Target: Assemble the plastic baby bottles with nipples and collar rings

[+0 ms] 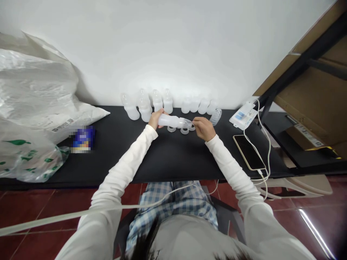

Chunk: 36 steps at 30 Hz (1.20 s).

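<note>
A white baby bottle (169, 120) lies sideways in my left hand (156, 119), whose fingers wrap round its base. Its clear top (185, 123) points to the right. At the tip of that top, the fingers of my right hand (204, 128) are pinched together on it. Just below the bottle, clear rings lie on the black table, among them one ring (171, 129) at the left and another ring (184, 131) in the middle. My right hand partly covers this area.
Bottles with clear domed tops (143, 106) stand along the wall at left, with several white bottles (203, 106) and clear stacked caps (216, 117) at right. Plastic bags (38, 101) and a blue packet (83, 139) lie left. A phone (248, 152), cable and white box (243, 115) lie right.
</note>
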Tool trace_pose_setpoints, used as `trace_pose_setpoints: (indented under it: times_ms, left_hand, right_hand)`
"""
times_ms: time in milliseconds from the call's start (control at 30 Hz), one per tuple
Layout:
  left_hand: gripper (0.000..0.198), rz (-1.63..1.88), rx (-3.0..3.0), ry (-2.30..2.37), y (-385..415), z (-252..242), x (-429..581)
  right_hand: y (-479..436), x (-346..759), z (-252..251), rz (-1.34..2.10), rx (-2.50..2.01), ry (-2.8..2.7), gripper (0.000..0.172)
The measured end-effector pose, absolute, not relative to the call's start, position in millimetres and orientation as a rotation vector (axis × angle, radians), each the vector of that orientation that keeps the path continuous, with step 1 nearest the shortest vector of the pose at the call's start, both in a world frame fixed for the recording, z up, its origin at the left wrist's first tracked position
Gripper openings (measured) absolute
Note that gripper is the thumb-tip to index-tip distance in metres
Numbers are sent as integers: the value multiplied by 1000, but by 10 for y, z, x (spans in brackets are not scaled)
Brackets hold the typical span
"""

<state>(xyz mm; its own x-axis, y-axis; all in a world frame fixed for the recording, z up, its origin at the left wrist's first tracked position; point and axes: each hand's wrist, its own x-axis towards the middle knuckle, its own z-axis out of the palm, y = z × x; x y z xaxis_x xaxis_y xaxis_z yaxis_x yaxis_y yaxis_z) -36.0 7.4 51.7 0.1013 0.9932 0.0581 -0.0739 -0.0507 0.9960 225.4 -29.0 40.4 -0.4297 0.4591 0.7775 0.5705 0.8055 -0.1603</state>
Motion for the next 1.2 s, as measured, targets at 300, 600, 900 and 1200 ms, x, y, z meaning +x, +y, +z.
trace_pose_setpoints:
  times_ms: [300, 600, 900, 1200]
  left_hand:
    - [54, 1532, 2198, 839, -210, 414, -193]
    - [42, 1503, 1622, 1097, -272, 497, 7]
    - [27, 1047, 1050, 1179, -179, 684, -42]
    - [37, 1008, 922, 1147, 123, 523, -443]
  right_hand:
    - [-376, 1957, 435, 944, -1198, -1526, 65]
    - [-432, 1920, 423, 318, -1282, -1567, 55]
    - [-223, 2154, 151, -381, -1018, -2070, 46]
    - [-201, 2406, 177, -419, -1027, -2052, 15]
